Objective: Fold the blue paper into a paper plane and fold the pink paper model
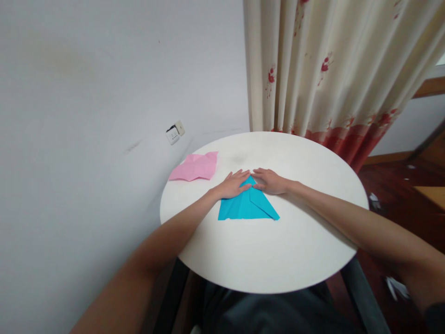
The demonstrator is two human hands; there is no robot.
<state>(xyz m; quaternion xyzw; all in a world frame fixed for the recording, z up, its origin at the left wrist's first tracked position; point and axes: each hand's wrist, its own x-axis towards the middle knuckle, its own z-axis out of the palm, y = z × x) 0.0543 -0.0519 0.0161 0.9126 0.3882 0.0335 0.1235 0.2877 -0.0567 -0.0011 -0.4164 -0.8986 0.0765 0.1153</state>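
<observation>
A sheet of blue paper (239, 208) lies on the round white table, its right side folded in so that a slanting flap shows and its far end comes to a point. My left hand (233, 184) rests flat over the paper's upper left part, fingers stretched out. On the other side, my right hand (270, 181) touches the paper near its pointed tip, fingers extended and the thumb on the folded edge. Both thumbs almost meet over the fold. Parts of the paper's upper edges are hidden beneath the hands.
A creased pink sheet of paper (196, 167) lies at the far left of the white table (264, 260). Behind are a wall with a socket (173, 135) and a long flowered curtain (313, 69). White scraps (398, 287) lie on the dark floor at right.
</observation>
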